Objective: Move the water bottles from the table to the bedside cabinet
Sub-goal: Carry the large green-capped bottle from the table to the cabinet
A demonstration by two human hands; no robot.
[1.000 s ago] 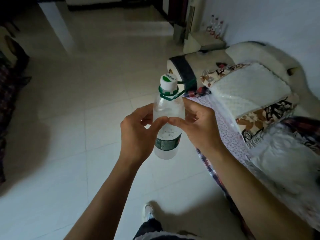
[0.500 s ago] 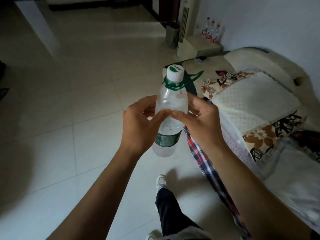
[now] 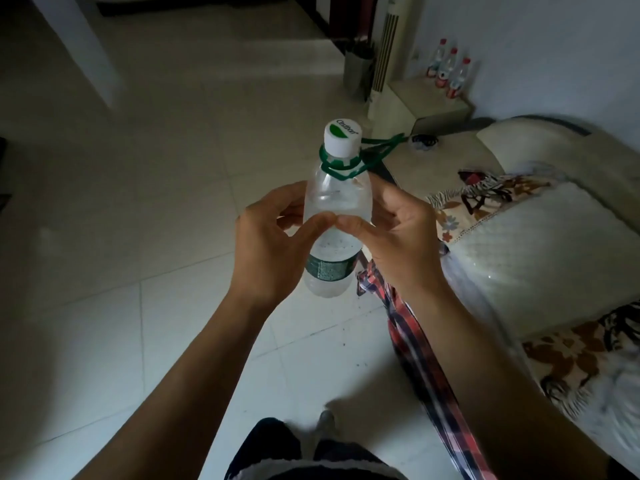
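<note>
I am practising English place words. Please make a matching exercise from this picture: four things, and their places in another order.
1 held bottle
2 three bottles
3 pillow
4 checked cloth

a on the bed
b between left hand and right hand
c on the cabinet
d hanging at the bed's edge

Pairs: 1-b, 2-c, 3-a, 4-d

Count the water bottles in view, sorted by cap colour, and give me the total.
White-capped bottle, held between the left hand and the right hand: 1
Red-capped bottles, standing on the bedside cabinet: 3
Total: 4
</note>
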